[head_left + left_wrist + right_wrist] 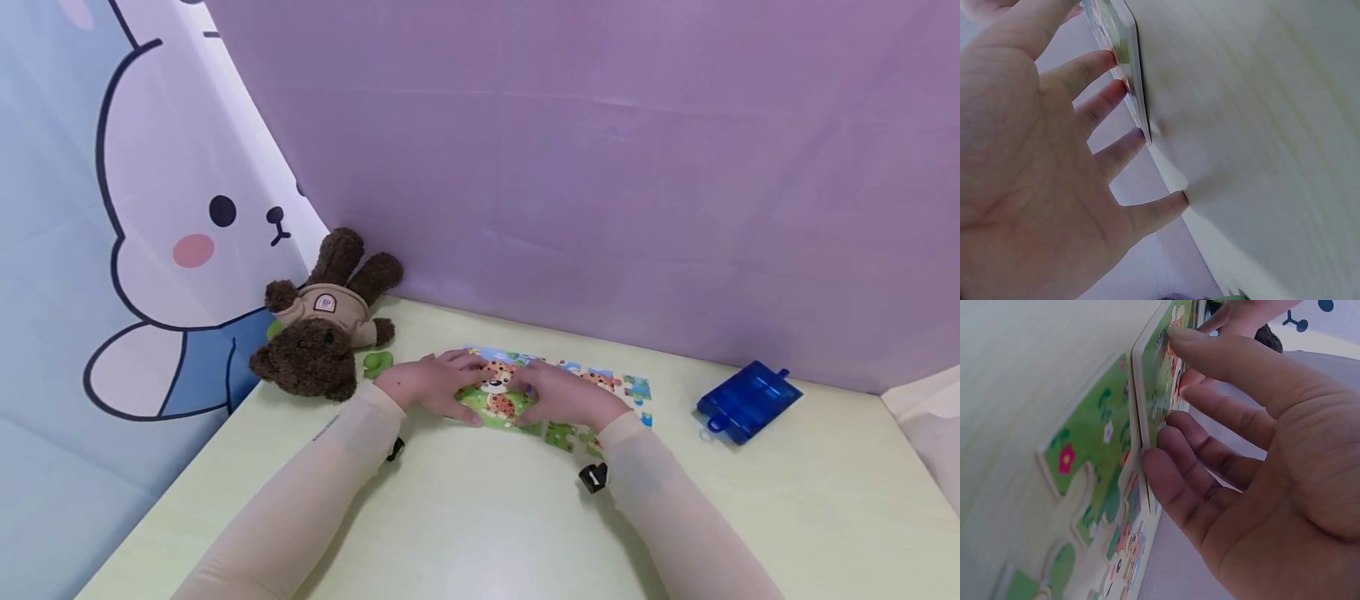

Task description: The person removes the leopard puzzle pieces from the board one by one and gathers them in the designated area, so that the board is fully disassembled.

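A flat rectangular puzzle picture of a spotted leopard cub on grass (500, 406) lies on the table between both hands. My left hand (435, 383) is spread along its left side; in the left wrist view, several fingertips touch the picture and the little finger (1160, 211) touches the table. From the right, my right hand (566, 396) touches the picture with bent fingers, its thumb (1188, 339) on the face near the front edge. Just right of the picture lie loose jigsaw pieces (1094, 425), partly hidden under the right hand in the head view.
A brown teddy bear (307, 358) in a beige top lies at the table's back left, with a small green object (377, 363) beside it. On the right is a translucent blue plastic case (753, 400). A purple cloth wall (570, 208) borders the table's back.
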Tool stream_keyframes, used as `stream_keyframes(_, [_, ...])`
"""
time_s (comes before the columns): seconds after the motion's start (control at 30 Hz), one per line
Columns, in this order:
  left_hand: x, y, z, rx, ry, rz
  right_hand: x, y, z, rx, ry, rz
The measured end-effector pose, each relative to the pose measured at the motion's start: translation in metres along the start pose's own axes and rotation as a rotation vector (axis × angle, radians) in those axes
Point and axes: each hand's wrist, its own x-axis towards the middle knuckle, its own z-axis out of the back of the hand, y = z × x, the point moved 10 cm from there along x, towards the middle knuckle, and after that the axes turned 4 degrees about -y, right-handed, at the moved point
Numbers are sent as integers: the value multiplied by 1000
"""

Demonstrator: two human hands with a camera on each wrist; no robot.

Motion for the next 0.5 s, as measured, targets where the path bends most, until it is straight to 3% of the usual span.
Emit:
stream_keyframes(0.23, [0, 0, -1, -5, 4, 7, 2, -6, -3, -16, 12, -44])
stream_keyframes(0.5, [-3, -4, 3, -26, 7, 10, 3, -11, -4, 46, 12, -64])
